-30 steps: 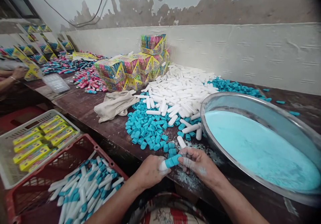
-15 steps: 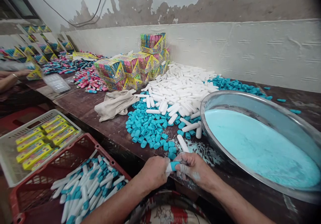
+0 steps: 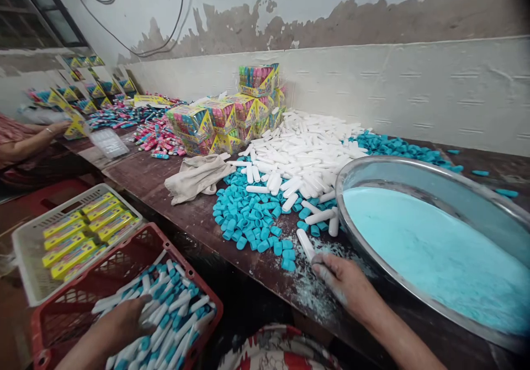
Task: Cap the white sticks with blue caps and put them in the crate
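Observation:
My right hand point(image 3: 345, 284), its fingers dusted blue, pinches the near end of a white plastic tube point(image 3: 305, 244) at the table edge. Low on the left, my left hand point(image 3: 126, 320) is over a red crate point(image 3: 168, 244) with its fingers apart, touching or just above the pile inside. That pile is white tubes with blue caps point(image 3: 178, 304). Loose blue caps point(image 3: 244, 215) are heaped on the table beyond my right hand, and a big mound of white tubes point(image 3: 306, 143) lies behind them.
A wide metal basin point(image 3: 345, 215) of light blue powder stands on the right. A cloth point(image 3: 196, 176) and stacked display boxes point(image 3: 227, 116) are on the table point(image 3: 141, 179). A white basket point(image 3: 25, 270) holds yellow boxes. Another person's hand point(image 3: 60, 128) is at far left.
My left hand has gone from the blue-capped tube between my hands to the crate on the left. My right hand has moved slightly right and taken hold of the white tube.

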`<state>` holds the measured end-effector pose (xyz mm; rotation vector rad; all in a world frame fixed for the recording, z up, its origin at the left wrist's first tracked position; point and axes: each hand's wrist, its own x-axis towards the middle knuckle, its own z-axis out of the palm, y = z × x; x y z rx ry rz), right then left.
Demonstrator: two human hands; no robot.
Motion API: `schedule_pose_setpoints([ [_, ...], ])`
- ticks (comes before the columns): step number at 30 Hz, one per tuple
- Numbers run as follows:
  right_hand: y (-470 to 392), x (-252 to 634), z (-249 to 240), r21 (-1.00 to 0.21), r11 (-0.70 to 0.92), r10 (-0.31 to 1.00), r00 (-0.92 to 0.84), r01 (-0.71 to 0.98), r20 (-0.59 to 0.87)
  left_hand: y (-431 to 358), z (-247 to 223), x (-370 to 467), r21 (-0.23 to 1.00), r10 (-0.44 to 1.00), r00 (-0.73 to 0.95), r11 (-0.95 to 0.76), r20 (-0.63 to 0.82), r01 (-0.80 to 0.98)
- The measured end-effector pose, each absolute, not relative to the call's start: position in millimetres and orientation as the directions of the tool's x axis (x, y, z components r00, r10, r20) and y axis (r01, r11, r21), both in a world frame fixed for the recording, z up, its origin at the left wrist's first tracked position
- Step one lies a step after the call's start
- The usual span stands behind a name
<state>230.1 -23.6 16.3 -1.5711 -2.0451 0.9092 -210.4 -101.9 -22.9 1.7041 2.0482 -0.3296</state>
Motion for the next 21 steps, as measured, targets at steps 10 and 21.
schedule_pose_setpoints([
  [10,3.3,205.1,17.9,-0.132,0.211,0.976,-0.217,0.969,-0.029,-22.0,21.5,-58.0,0.542,0.977,0.194,-0.213,0.093,0.813],
  [21,-28.3,226.3,31.9,-0.358,0.268,0.962,-0.271,0.895,0.043,14.9,24.0,68.9,0.544,0.711,0.7,-0.612,0.061,0.574],
])
